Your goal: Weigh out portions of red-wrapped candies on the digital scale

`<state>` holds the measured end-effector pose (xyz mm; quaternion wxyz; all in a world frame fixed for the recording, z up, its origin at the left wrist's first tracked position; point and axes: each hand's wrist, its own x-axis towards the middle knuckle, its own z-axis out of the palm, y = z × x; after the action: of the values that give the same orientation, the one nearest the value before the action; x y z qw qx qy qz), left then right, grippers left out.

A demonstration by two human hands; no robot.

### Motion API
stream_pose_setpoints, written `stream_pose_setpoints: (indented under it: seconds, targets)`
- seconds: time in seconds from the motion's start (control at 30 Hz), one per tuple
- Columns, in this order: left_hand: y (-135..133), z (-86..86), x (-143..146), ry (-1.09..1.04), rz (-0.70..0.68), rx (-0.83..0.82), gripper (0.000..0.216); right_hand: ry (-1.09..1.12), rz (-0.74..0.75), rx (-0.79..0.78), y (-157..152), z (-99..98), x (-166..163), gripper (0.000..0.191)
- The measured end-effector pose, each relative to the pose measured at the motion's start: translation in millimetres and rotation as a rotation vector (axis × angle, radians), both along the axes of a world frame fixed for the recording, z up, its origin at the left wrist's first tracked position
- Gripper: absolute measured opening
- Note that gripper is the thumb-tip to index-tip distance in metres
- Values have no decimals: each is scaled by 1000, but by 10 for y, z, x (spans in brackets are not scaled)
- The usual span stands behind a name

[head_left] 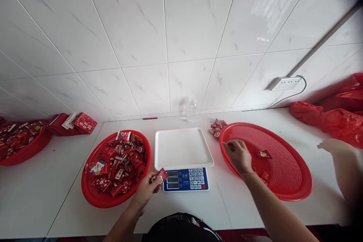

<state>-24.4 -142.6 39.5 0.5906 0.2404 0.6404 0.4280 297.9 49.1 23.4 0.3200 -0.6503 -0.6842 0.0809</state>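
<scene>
My left hand is closed around a red wrapped candy packet, just left of the scale's keypad. Beside it stands a red plastic basket heaped with red candy packets. The digital scale has a blue panel and a white tray with nothing on it. My right hand is over the left rim of a larger red basket, its fingers curled; whatever they hold, if anything, is hidden. Inside that basket lie a few red packets, partly covered by my forearm.
Several packets lie behind the right basket. A clear plastic bottle stands by the wall. Red boxes and another filled basket are at left. Another person's arm, red bags and a power strip are at right.
</scene>
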Motion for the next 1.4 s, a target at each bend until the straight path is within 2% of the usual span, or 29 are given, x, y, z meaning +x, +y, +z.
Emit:
stream_pose_setpoints:
  seconds: [0.1,0.2,0.27,0.33,0.4,0.43,0.47,0.57,0.63,0.7,0.73,0.77,0.8,0.9,0.97,1.07,1.17,1.4]
  targets:
    - [15,-14,45,-1,-45,14,39,-153,-116,-120,-51,12,379,39]
    - [48,28,138,16,-111,9,41,-136,-105,-100,-195,36,346,45]
    - [71,79,223,31,-162,9,40,45,49,-167,-378,79,100,44]
    - [86,128,322,46,-210,18,38,299,294,-439,-626,131,-248,41]
    - [89,153,423,51,-260,40,37,500,646,-746,-888,174,-601,42]
    - [87,152,468,50,-287,55,36,582,772,-849,-1000,186,-754,43]
    - [83,144,503,49,-311,72,35,647,813,-921,-1086,192,-880,39]
    - [82,82,503,66,-304,102,37,757,741,-975,-1153,185,-1078,27]
    - [106,27,367,157,-222,105,38,821,621,-926,-1065,187,-1079,31]
    - [149,-31,107,378,-135,99,38,900,502,-873,-944,207,-1019,46]
    - [169,-61,-61,563,-92,76,38,923,460,-856,-893,221,-981,55]
    - [185,-94,-244,761,-96,32,39,926,435,-847,-857,234,-943,62]
    - [193,-131,-432,833,-90,-6,37,906,428,-847,-838,244,-908,65]
    - [163,-276,-925,959,-135,-151,34,792,470,-881,-882,241,-842,58]
    - [123,-401,-1128,1026,-203,-270,42,730,519,-920,-963,217,-830,49]
    - [104,-592,-1236,1112,-310,-413,57,674,553,-952,-1082,193,-843,43]
    - [148,-720,-1220,1181,-415,-515,61,651,558,-974,-1158,204,-868,42]
    - [246,-702,-1218,1300,-590,-549,54,569,589,-970,-1214,251,-906,38]
